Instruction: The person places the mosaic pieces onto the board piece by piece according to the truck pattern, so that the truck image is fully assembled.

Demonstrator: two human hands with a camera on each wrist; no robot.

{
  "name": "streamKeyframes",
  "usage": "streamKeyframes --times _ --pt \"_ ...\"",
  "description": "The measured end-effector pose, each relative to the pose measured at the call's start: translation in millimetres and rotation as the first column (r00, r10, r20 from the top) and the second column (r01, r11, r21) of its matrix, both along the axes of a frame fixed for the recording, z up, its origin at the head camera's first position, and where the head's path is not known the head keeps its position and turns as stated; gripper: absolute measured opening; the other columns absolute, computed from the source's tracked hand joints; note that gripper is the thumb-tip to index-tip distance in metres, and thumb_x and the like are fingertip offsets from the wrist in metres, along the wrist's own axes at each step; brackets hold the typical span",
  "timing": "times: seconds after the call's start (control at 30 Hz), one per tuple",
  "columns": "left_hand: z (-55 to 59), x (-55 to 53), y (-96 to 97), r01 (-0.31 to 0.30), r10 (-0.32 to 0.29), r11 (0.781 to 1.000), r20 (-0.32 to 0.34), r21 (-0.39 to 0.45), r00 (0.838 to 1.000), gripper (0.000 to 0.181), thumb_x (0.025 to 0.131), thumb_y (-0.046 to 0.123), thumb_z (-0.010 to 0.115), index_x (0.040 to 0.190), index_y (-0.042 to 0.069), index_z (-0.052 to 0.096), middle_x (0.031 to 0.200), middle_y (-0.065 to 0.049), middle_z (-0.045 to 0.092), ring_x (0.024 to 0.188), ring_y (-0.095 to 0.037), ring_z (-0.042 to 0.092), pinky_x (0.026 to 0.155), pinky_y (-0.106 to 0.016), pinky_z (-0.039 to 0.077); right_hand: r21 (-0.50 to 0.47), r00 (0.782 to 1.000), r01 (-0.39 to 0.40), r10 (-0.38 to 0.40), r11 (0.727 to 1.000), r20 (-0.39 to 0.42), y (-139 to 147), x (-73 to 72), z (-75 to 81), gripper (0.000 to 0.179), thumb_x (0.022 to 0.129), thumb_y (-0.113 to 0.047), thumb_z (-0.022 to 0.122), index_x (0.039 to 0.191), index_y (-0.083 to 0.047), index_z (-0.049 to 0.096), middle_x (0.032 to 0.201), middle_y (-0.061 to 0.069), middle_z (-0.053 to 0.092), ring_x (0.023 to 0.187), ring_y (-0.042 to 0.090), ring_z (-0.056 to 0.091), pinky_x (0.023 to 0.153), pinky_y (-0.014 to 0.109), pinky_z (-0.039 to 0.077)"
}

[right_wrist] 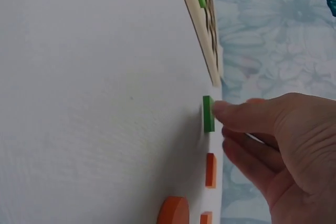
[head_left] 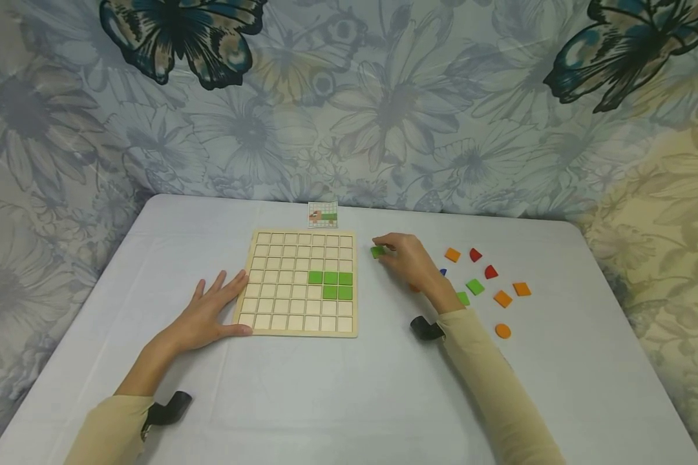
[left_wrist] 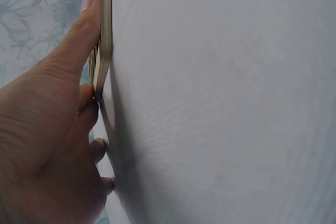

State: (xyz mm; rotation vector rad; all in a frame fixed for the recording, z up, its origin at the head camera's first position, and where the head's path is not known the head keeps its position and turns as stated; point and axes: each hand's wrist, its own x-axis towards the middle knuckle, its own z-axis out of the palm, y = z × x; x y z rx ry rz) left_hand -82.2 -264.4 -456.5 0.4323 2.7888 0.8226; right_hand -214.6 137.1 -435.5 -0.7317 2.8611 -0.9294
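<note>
A square wooden grid board (head_left: pixel 279 309) lies on the table, with several green square tiles (head_left: pixel 330 278) set in cells on its right side. My left hand (head_left: pixel 206 316) has its fingers spread, the fingertips and thumb touching the board's left edge and lower left corner. To the right of the board, my right hand (head_left: pixel 407 261) pinches a green square tile (head_left: pixel 377 252) between thumb and fingers. In the left wrist view, the thumb (left_wrist: pixel 79 35) lies straight along the board's side.
Right of the right hand lie loose pieces: orange squares (head_left: pixel 503 299), red wedges (head_left: pixel 475 255), an orange disc (head_left: pixel 503 330), green squares (head_left: pixel 475 287) and a partly hidden blue piece (head_left: pixel 443 272). A small picture card (head_left: pixel 322 215) sits behind the board. Patterned cloth (head_left: pixel 349 129) hangs behind the table.
</note>
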Motion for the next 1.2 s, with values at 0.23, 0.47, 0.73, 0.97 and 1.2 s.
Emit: streamKeyframes --times 0.23,0.47,0.73,0.97,1.2 --pt "0.4 0.3 0.6 -0.003 0.003 1.000 0.005 -0.001 1.000 0.108 0.075 0.061 0.074 0.155 0.008 0.026 0.162 -0.012 0.019 0.148 -0.043 0.002 0.116 -0.059 -0.010 0.072 0.998 -0.022 0.017 0.997 0.062 1.2 -4.1 -0.3 0.049 0.086 0.002 0.071 0.133 -0.001 0.059 0.124 0.015 0.066 0.115 0.031 0.061 0.097 0.043 0.050" --pt "1.6 0.4 1.5 -0.001 0.001 1.000 0.002 0.000 1.000 0.107 0.074 0.060 0.075 0.155 0.007 0.027 0.161 -0.012 0.020 0.148 -0.044 0.003 0.116 -0.060 -0.010 0.044 0.998 -0.018 0.016 0.999 0.058 4.2 -5.4 -4.7 0.045 0.086 0.004 0.070 0.130 0.000 0.061 0.123 0.014 0.067 0.116 0.029 0.062 0.098 0.041 0.050" --pt "1.4 0.1 1.4 -0.002 0.002 1.000 -0.002 -0.003 1.000 0.107 0.075 0.059 0.075 0.155 0.007 0.026 0.162 -0.012 0.019 0.148 -0.043 0.002 0.116 -0.059 -0.010 0.000 0.999 -0.012 0.012 1.000 0.036 5.7 -3.8 -5.6 0.041 0.086 0.003 0.070 0.127 0.000 0.064 0.118 0.013 0.069 0.110 0.027 0.064 0.095 0.041 0.052" --pt "0.9 1.1 1.7 -0.001 0.001 1.000 -0.005 0.004 1.000 0.106 0.075 0.058 0.075 0.155 0.007 0.026 0.162 -0.012 0.019 0.148 -0.044 0.003 0.116 -0.060 -0.010 -0.076 0.999 0.009 -0.005 0.997 0.049 6.1 2.5 -4.2 0.039 0.086 0.001 0.072 0.125 0.001 0.065 0.119 0.014 0.069 0.109 0.029 0.065 0.094 0.042 0.053" --pt "1.0 0.8 0.9 -0.002 0.002 1.000 -0.003 0.007 1.000 0.106 0.076 0.057 0.075 0.155 0.007 0.026 0.162 -0.012 0.019 0.148 -0.044 0.003 0.116 -0.060 -0.010 -0.172 0.999 -0.011 0.016 0.985 0.031 2.8 4.1 -7.4 0.038 0.086 0.004 0.070 0.124 0.004 0.065 0.118 0.017 0.068 0.109 0.031 0.066 0.094 0.039 0.053"
